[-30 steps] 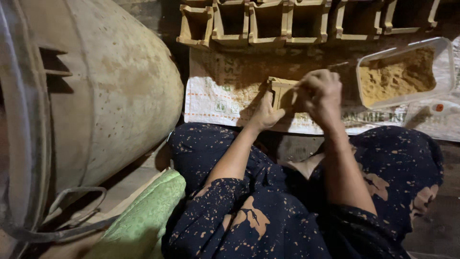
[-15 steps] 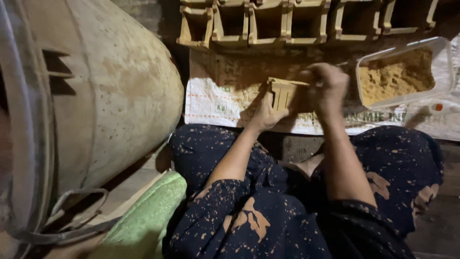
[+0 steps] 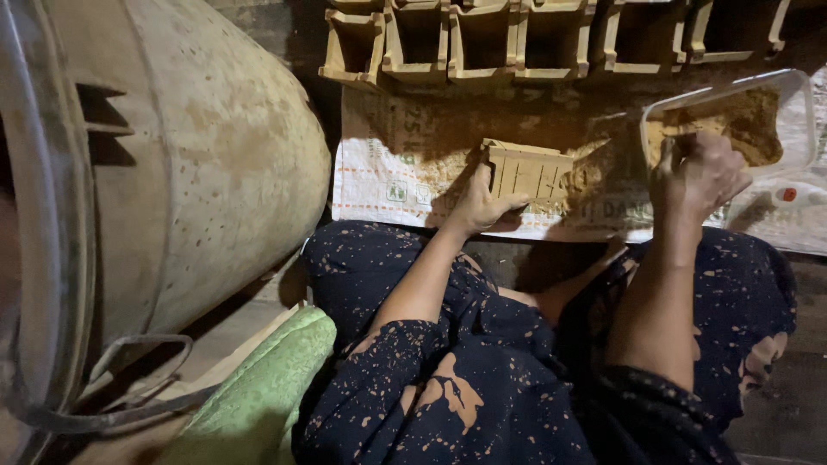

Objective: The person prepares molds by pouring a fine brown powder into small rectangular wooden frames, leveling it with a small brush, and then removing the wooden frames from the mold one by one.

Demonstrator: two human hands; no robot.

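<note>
— Where's the mould [image 3: 527,169] in relation to the hands?

— Right under the left hand [image 3: 482,205]. It lies flat on the sack [image 3: 388,172], its long axis running sideways, and the left hand presses on its near left corner with fingers spread over the edge, pinning it rather than gripping.

— And the right hand [image 3: 696,172]?

— Well off to the right of the mould, at the near rim of the clear tub [image 3: 797,112] of brown powder. It's curled into a loose fist, knuckles up. It may hold a pinch of powder, but the fingers hide the palm, so I can't tell.

— So which hand is nearer the mould?

— The left, touching it. The right sits apart, with a patch of spilled powder between it and the mould's right end.

— Arm poses?

— Both forearms reach forward over the lap, the left angled inward, the right nearly straight with the wrist bent down. A row of moulds [image 3: 482,43] stands beyond both hands; a big drum [image 3: 198,164] lies to the left.
</note>
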